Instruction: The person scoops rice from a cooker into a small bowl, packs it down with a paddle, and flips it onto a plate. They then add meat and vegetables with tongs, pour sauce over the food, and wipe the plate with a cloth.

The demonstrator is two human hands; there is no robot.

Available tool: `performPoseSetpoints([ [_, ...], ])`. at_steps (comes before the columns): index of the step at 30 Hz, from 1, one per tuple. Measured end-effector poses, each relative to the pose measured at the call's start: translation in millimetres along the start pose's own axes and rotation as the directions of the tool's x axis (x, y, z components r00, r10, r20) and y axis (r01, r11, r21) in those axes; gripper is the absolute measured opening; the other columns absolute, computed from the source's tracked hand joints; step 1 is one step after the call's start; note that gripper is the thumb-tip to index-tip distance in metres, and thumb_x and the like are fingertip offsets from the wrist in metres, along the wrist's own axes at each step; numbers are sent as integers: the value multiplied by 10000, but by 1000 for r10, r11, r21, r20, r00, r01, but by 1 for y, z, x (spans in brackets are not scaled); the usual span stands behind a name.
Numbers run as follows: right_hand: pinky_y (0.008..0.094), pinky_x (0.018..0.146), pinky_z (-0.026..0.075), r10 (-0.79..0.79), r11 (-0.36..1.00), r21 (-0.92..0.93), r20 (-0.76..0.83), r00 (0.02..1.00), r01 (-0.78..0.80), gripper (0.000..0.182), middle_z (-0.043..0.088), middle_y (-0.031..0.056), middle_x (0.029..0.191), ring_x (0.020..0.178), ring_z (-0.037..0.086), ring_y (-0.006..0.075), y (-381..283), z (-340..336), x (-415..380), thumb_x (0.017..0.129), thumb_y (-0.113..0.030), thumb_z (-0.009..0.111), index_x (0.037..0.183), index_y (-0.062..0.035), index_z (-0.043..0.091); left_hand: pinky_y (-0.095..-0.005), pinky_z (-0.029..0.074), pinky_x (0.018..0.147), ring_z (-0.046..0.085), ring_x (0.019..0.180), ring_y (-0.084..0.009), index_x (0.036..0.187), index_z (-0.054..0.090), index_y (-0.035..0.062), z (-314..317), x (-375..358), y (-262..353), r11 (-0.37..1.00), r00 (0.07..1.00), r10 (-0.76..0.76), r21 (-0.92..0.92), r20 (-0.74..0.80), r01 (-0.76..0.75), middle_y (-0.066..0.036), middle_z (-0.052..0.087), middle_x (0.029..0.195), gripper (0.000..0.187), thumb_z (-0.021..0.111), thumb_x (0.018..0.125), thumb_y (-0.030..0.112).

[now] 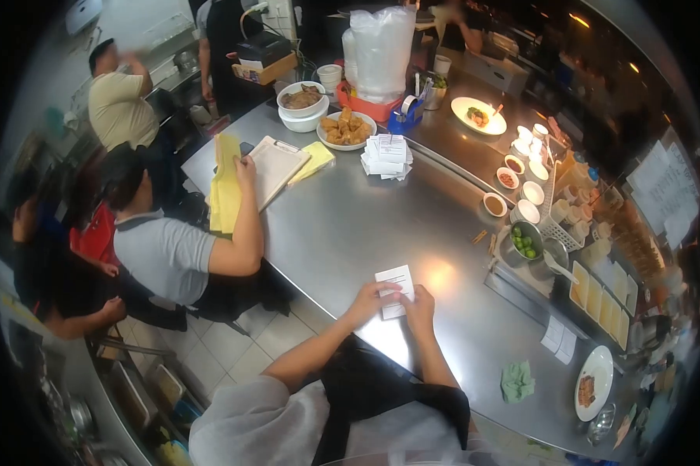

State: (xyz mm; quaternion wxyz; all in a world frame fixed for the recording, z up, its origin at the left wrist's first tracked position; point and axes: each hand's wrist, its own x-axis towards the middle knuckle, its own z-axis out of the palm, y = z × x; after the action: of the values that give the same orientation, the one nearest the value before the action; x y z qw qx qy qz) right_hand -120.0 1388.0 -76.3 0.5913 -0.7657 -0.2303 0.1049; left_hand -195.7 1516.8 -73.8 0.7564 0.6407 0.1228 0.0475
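Over the near edge of the steel counter [342, 225], both of my hands grip a small white order slip [395, 276] with printed lines. My left hand [372, 300] pinches it from the left side, fingers lying across its face. On the opposite side, my right hand [420, 307] is closed around the slip's edge, thumb towards the middle. Farther up the counter lies a loose pile of similar slips [386, 158]. A crumpled green cloth [517, 381] and a further printed slip [558, 339] lie to the right of my hands.
At the left, a person [167, 248] leans over yellow paper [226, 186] and a clipboard [276, 165]. Behind the slips stand a bowl of fried pieces [347, 130] and a blue tape dispenser [406, 116]. Sauce cups [494, 205], limes [523, 242] and a plate [603, 365] line the right side.
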Motion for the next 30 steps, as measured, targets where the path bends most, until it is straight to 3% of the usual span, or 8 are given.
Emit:
performPoseSetpoints([
  [8,206,532,442,318,880,413,-150,936,-233,172,562,41,737,614,535,93,-4,35,37,862,-114,532,991,-2,548,-293,485,746,575,863,-160,1103,554,6,-121,236,111,904,863,425,182,-272,-387,-77,589,994,354,641,772,100],
  [11,237,535,490,327,909,297,-74,942,-292,168,535,36,719,564,531,96,-3,24,22,877,-126,512,1018,-37,535,-347,455,803,544,886,-254,1108,524,16,-177,349,130,139,459,887,916,54,-377,-115,572,1023,452,700,726,181],
  [12,246,544,493,365,899,286,-71,928,-331,166,541,42,728,572,533,100,-6,20,15,883,-124,500,1017,-32,533,-343,468,762,554,850,-252,1136,505,16,-177,353,150,465,853,503,876,-140,-130,-123,577,1015,467,677,751,218],
  [16,264,542,472,474,869,261,-201,857,-420,182,564,62,752,595,551,121,-16,7,-35,872,-177,515,972,-33,563,-324,480,708,569,801,-223,1125,533,17,-286,490,22,992,965,127,-44,229,-120,-128,586,991,430,634,785,262],
  [18,293,613,466,513,857,187,-222,829,-480,181,585,66,692,622,562,142,-32,-3,-62,869,-180,510,925,-43,613,-500,389,876,399,1168,-389,1253,444,64,-174,375,129,-238,976,202,963,-80,128,-199,463,1247,597,448,845,500],
  [24,379,581,394,278,839,-110,-756,593,-533,211,531,156,696,605,490,281,14,-71,-156,865,-151,418,744,-1,505,-578,331,898,305,1237,-407,1270,415,35,-72,290,95,-314,721,672,817,-170,484,-187,399,1316,567,413,878,445],
  [27,330,494,324,375,810,190,-895,241,-555,323,419,75,566,531,360,141,3,-150,-191,864,-177,488,622,31,442,-543,302,947,320,1232,-390,1239,417,-35,-15,227,73,-405,630,660,900,410,-162,-233,361,1322,473,494,871,252],
  [30,297,473,303,284,908,123,-883,374,-401,313,374,32,540,535,341,91,41,-240,-221,824,-114,536,561,12,423,-475,307,974,408,1140,-407,1057,557,-33,89,104,34,153,691,497,731,525,-665,-264,413,1252,316,582,796,143],
])
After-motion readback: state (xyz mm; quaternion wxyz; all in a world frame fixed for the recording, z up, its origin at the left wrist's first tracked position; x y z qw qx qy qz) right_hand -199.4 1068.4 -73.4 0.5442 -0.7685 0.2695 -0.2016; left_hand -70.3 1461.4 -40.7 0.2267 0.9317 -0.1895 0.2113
